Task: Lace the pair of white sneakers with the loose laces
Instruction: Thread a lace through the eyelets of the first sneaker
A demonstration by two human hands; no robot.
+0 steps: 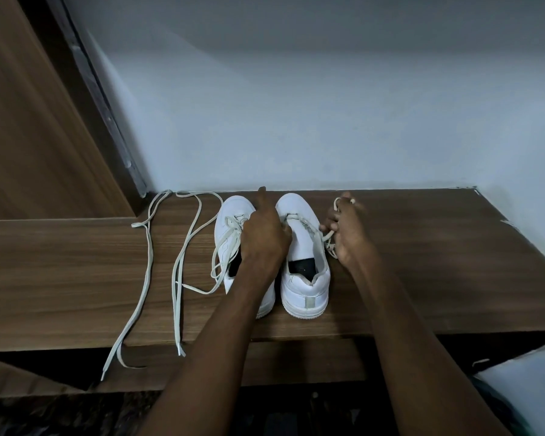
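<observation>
A: Sneakers?
B: Right sneaker [306, 262] and left sneaker [230, 234] are set side by side on the wooden shelf [422, 262], toes to the wall.
A: Hands?
B: The right sneaker's lace [328, 239] is pinched by the right hand [346, 231]. Left hand [265, 234]: curled between the sneakers, forefinger out; grip can't be told. Long lace ends [145, 262] are trailed leftward.

A wooden shelf [422, 278] meets a pale wall [296, 105] (brown wooden panel [29, 121] at left).

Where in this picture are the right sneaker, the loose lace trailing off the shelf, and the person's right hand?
right sneaker [306, 292]: head view, on its heel.
loose lace [145, 278]: head view, on its long strand.
right hand [348, 231]: head view, on its back.
</observation>
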